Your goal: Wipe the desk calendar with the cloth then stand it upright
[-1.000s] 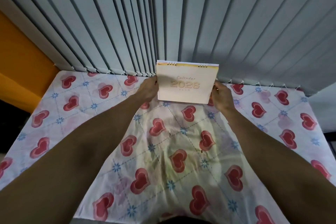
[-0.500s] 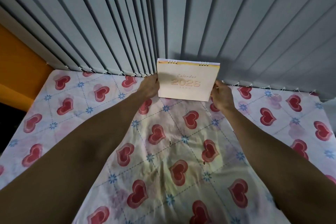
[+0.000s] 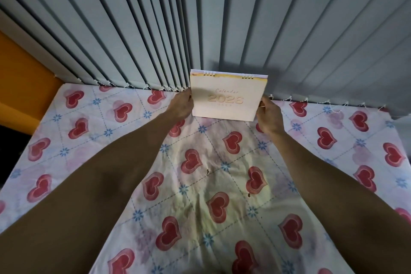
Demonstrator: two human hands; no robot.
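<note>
A pale pink desk calendar (image 3: 228, 95) with "Calendar 2026" on its cover and wire rings along the top stands upright at the far edge of the table, close to the blinds. My left hand (image 3: 181, 105) grips its left edge and my right hand (image 3: 269, 115) grips its right edge. Its bottom edge rests on or just above the heart-patterned tablecloth (image 3: 200, 173); I cannot tell which. No wiping cloth is in view.
Grey vertical blinds (image 3: 200, 18) hang right behind the calendar, their beaded bottoms along the table's far edge. An orange wall or panel (image 3: 20, 87) stands at the left. The tablecloth covers the whole table.
The calendar stays upright between both hands at the far edge. The view has tilted a little, so the calendar sits slightly farther back toward the blinds.
</note>
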